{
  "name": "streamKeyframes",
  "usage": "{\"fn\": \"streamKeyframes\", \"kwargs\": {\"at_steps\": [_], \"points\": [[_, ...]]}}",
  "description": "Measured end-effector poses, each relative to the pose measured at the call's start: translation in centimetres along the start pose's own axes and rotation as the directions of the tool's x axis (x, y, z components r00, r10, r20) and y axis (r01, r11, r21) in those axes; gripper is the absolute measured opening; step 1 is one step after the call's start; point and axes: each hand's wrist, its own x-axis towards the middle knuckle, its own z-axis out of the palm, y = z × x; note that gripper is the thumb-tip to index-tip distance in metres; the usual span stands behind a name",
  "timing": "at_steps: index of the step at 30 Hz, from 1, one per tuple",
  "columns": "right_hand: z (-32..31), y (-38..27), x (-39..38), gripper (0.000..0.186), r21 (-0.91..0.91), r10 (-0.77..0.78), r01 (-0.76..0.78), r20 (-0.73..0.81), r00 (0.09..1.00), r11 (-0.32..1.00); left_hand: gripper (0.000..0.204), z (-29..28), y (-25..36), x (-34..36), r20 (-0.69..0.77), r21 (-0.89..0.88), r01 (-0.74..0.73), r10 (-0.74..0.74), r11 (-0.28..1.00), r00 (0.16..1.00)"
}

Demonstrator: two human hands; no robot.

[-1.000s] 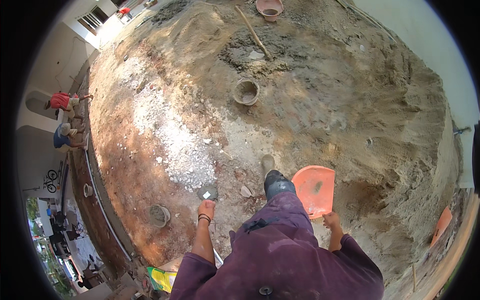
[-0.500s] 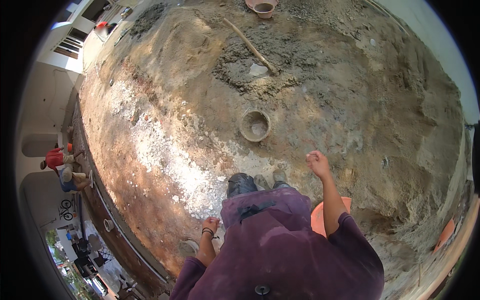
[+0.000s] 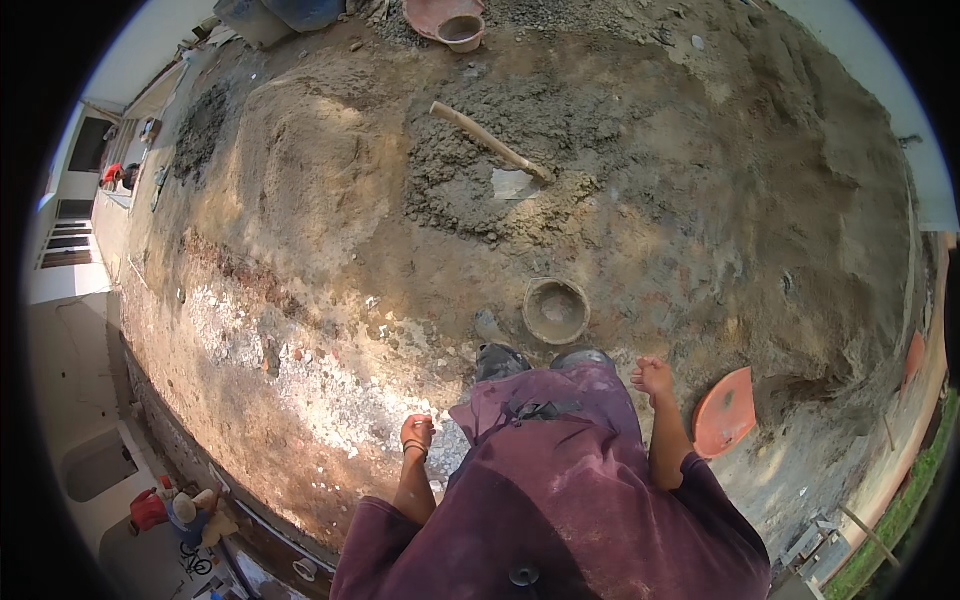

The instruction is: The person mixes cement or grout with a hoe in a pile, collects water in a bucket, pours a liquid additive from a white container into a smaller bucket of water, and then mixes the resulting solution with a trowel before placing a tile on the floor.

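Note:
My left hand (image 3: 418,431) hangs beside my left hip above pale rubble, fingers curled in with nothing visible in them. On the other side my right hand (image 3: 652,377) is raised at hip height, also loosely closed and holding nothing that shows. Just ahead of my legs stands a round bucket (image 3: 530,312), crusted with mortar. Beyond it a hoe lies in a heap of wet grey mortar (image 3: 450,180), its wooden handle (image 3: 487,137) slanting to the far left and its metal blade (image 3: 513,183) partly buried. Neither hand touches the bucket or the hoe.
An orange curved piece (image 3: 725,412) lies right of my right arm. At the far edge sit a reddish tub (image 3: 460,34) and a blue drum (image 3: 305,10). White rubble (image 3: 340,385) covers ground at left. Two people (image 3: 185,508) are near the left wall.
I have moved forward, so the bucket, hoe and mortar heap appear lower and nearer. The bucket now sits near my feet. My right hand has dropped a little; both hands stay curled.

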Motion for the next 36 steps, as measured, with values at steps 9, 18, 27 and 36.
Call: {"fn": "streamKeyframes", "kwargs": {"at_steps": [9,18,27,36], "points": [[10.8,-4.4,-3.6,0.028,0.019,-0.291,0.296,-0.128,0.948,0.955,0.015,-7.5,17.3,13.8,0.106,0.160,-0.132,0.116,0.978,0.988],[14.4,-3.4,-0.7,0.023,0.182,-0.013,0.036,-0.126,0.992,0.983,0.018,1.2,40.1,21.6,0.322,0.370,-0.676,0.594,0.637,0.737],[20.1,-10.6,11.8,0.022,0.495,0.210,-0.080,-0.212,0.954,0.865,0.034,22.7,67.1,15.2,0.748,0.514,-0.763,0.640,-0.392,0.175],[34.1,-29.3,18.4,0.021,0.638,-0.057,0.117,-0.114,0.992,0.761,0.081,33.6,72.2,22.9,0.626,0.526,-0.405,0.018,-0.748,0.780]]}}
